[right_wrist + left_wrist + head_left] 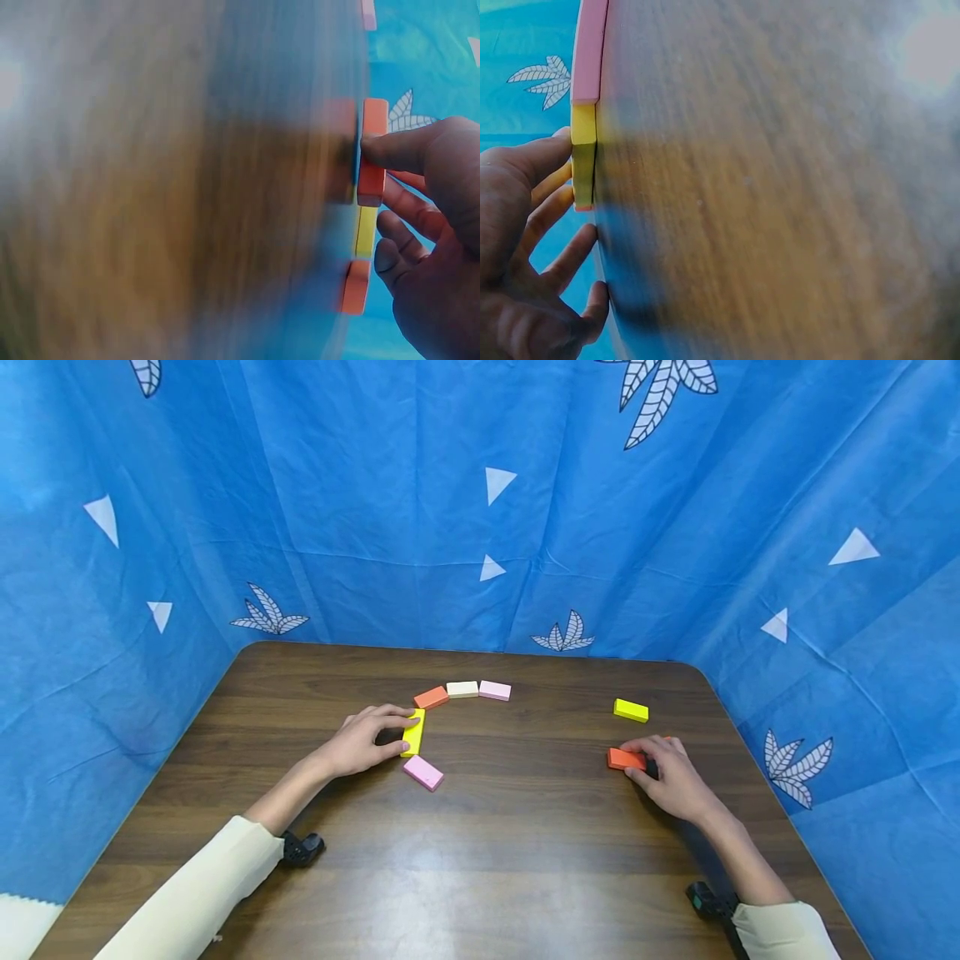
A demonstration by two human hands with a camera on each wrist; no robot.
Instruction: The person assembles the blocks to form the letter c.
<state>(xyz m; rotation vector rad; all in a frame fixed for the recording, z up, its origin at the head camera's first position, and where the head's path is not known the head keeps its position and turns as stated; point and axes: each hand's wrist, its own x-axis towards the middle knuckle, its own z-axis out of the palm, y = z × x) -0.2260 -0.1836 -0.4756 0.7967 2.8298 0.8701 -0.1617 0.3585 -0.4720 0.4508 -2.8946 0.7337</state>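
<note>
My left hand holds a yellow block at the left of the table, thumb and fingertips against it. A pink block lies just nearer than this block, and an orange block lies at its far end. Farther along the same curve are a cream block and another pink block. On the right, my right hand pinches an orange-red block between thumb and fingers; the right wrist view shows it slightly above the table. A second orange block is mostly hidden behind this hand in the head view.
Another yellow block lies beyond my right hand. The brown wooden table ends at a blue patterned cloth at the back and both sides.
</note>
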